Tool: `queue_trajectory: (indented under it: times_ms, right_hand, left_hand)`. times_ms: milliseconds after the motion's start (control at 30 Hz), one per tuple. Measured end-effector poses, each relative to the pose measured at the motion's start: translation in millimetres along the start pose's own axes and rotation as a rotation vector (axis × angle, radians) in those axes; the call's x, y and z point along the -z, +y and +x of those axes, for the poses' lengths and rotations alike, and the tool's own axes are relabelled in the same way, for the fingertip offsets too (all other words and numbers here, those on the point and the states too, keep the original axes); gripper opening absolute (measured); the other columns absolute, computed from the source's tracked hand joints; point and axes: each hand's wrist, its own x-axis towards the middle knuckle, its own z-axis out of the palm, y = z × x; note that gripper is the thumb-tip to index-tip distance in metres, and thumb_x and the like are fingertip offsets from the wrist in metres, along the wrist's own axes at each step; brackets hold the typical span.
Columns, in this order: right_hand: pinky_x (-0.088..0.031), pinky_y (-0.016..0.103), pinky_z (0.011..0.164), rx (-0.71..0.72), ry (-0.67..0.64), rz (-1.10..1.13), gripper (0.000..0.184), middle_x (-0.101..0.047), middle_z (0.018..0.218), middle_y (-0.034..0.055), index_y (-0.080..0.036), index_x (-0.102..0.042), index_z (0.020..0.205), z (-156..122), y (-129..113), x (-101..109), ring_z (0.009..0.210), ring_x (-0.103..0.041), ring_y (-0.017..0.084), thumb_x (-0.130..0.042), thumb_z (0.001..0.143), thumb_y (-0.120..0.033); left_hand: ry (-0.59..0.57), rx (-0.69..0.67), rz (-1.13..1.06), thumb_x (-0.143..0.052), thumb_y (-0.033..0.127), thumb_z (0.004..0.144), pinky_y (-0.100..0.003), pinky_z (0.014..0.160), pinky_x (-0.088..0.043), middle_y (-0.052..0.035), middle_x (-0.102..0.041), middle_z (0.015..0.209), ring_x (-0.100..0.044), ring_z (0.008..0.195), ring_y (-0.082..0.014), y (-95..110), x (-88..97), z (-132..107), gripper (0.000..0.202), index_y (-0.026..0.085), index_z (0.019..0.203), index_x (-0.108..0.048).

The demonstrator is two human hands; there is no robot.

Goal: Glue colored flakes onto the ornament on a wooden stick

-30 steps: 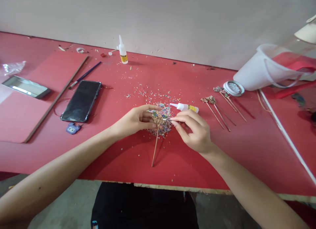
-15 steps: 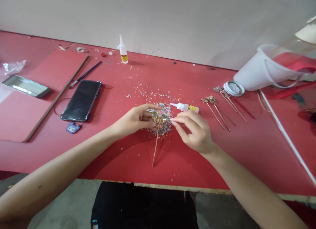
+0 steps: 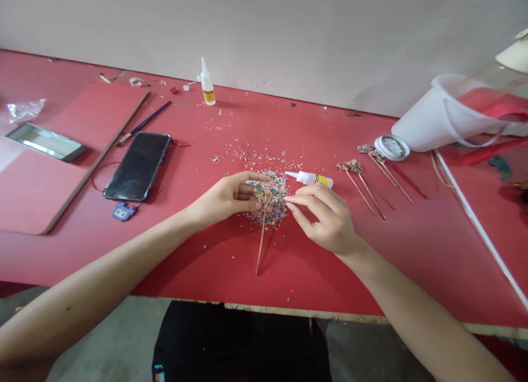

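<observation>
My left hand (image 3: 231,198) grips the ornate head of a gold hairpin (image 3: 263,228), its long shaft slanting down toward the table's front edge. Beside that head is my right hand (image 3: 324,214), with thumb and forefinger pinched together at its right side; whatever small thing they hold, if any, is too small to make out. Under both hands spreads a pile of multicoloured chips (image 3: 270,220). A glue bottle (image 3: 315,179) lies on its side just beyond my right fingers, nozzle pointing left.
Several more hairpins (image 3: 363,184) lie at the right, near a small round jar (image 3: 391,147) and a white bucket (image 3: 429,115). Another glue bottle (image 3: 208,90) stands at the back. A phone (image 3: 138,166), a paintbrush (image 3: 144,122) and a board (image 3: 111,110) are on the left.
Both hands stay almost in place around the hairpin. The whole view has shifted very slightly; nothing has been taken up or let go.
</observation>
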Motion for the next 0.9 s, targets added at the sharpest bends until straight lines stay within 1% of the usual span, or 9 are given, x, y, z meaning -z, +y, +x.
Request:
queue_trajectory:
  times_ms: [200, 367, 533, 633, 733, 767, 833, 900]
  right_hand:
    - [-0.051, 0.034, 0.078, 0.007, 0.001, 0.007, 0.024, -0.061, 0.089, 0.0048, -0.021, -0.059, 0.101, 1, 0, 1, 0.084, -0.059, 0.017, -0.059, 0.080, -0.010]
    - [-0.052, 0.033, 0.077, -0.002, 0.016, 0.025, 0.022, -0.061, 0.087, 0.0048, -0.020, -0.060, 0.099, 2, 0, 1, 0.083, -0.060, 0.017, -0.059, 0.080, -0.009]
    - [-0.052, 0.033, 0.077, -0.005, 0.020, 0.036, 0.022, -0.062, 0.087, 0.0057, -0.018, -0.061, 0.097, 2, -1, 1, 0.083, -0.060, 0.017, -0.060, 0.078, -0.007]
    - [-0.052, 0.033, 0.077, -0.044, 0.055, 0.078, 0.021, -0.062, 0.086, 0.0053, -0.019, -0.061, 0.096, 2, -2, 1, 0.083, -0.060, 0.016, -0.061, 0.078, -0.007]
    - [-0.052, 0.030, 0.072, -0.131, 0.090, 0.127, 0.018, -0.062, 0.086, 0.0040, -0.021, -0.062, 0.094, 3, -1, 1, 0.081, -0.060, 0.016, -0.061, 0.079, -0.010]
    - [-0.052, 0.030, 0.070, -0.159, 0.074, 0.138, 0.017, -0.062, 0.086, 0.0038, -0.021, -0.062, 0.094, 3, 0, 1, 0.080, -0.060, 0.015, -0.060, 0.080, -0.011]
    - [-0.052, 0.029, 0.069, -0.202, 0.001, 0.153, 0.014, -0.062, 0.088, 0.0036, -0.021, -0.063, 0.094, 2, 2, 0, 0.080, -0.060, 0.015, -0.059, 0.082, -0.015]
    - [-0.051, 0.030, 0.072, -0.233, -0.064, 0.161, 0.014, -0.062, 0.090, 0.0038, -0.021, -0.063, 0.096, 2, 6, -1, 0.082, -0.061, 0.015, -0.058, 0.084, -0.017]
  left_hand:
    - [-0.015, -0.013, -0.007, -0.059, 0.003, 0.079, -0.035, 0.086, -0.054, -0.0057, -0.067, 0.093, -0.068, 0.092, -0.0207, -1, 1.2, 0, 0.044, 0.014, 0.120, -0.048]
    - [-0.004, -0.009, 0.014, -0.060, 0.003, 0.078, -0.036, 0.086, -0.054, -0.0078, -0.067, 0.097, -0.068, 0.093, -0.0212, 0, 0.8, 0, 0.045, 0.013, 0.121, -0.048]
    - [0.001, -0.007, 0.020, -0.059, 0.002, 0.078, -0.034, 0.084, -0.054, -0.0064, -0.067, 0.092, -0.068, 0.092, -0.0206, 1, -0.4, 0, 0.046, 0.012, 0.121, -0.047]
    - [0.005, -0.022, 0.030, -0.060, 0.003, 0.078, -0.033, 0.083, -0.055, -0.0057, -0.067, 0.093, -0.068, 0.091, -0.0195, 0, 2.2, 0, 0.045, 0.013, 0.120, -0.049]
    - [0.042, -0.050, 0.048, -0.061, 0.004, 0.078, -0.032, 0.082, -0.055, -0.0065, -0.067, 0.097, -0.068, 0.090, -0.0185, 0, 8.2, 1, 0.044, 0.014, 0.120, -0.050]
    - [0.062, -0.062, 0.055, -0.061, 0.005, 0.078, -0.032, 0.083, -0.054, -0.0066, -0.067, 0.097, -0.068, 0.089, -0.0184, 0, 10.6, 1, 0.045, 0.014, 0.120, -0.049]
    - [0.106, -0.088, 0.069, -0.061, 0.006, 0.079, -0.032, 0.083, -0.054, -0.0057, -0.067, 0.094, -0.068, 0.088, -0.0180, 0, 15.0, 2, 0.045, 0.015, 0.122, -0.049]
    - [0.134, -0.115, 0.071, -0.062, 0.008, 0.079, -0.033, 0.083, -0.055, -0.0051, -0.066, 0.093, -0.067, 0.087, -0.0172, -1, 18.5, 3, 0.045, 0.015, 0.122, -0.050]
